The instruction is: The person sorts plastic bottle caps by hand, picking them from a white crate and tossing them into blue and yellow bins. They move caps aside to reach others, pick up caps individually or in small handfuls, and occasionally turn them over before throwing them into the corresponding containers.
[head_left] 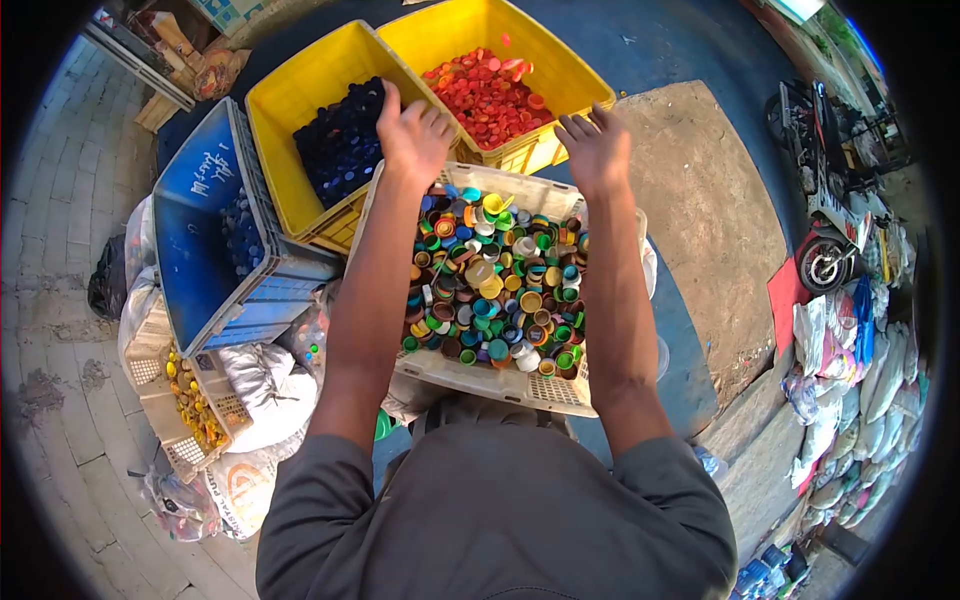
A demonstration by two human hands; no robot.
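A cream crate in front of me holds a mix of bottle caps in many colours. My left hand is raised beyond its far left corner, beside a yellow crate of dark blue caps; its thumb and fingers are apart. At the far right corner, my right hand hovers near the rim of a second yellow crate, fingers spread. I see nothing in either hand. Red caps fill that second crate's bottom, and a few blurred ones appear above the pile.
On the left stands a blue crate with blue caps. Below it, a smaller cream crate holds yellow caps, near white sacks. A brown sheet lies to the right. Farther right are a motorcycle and piled sacks.
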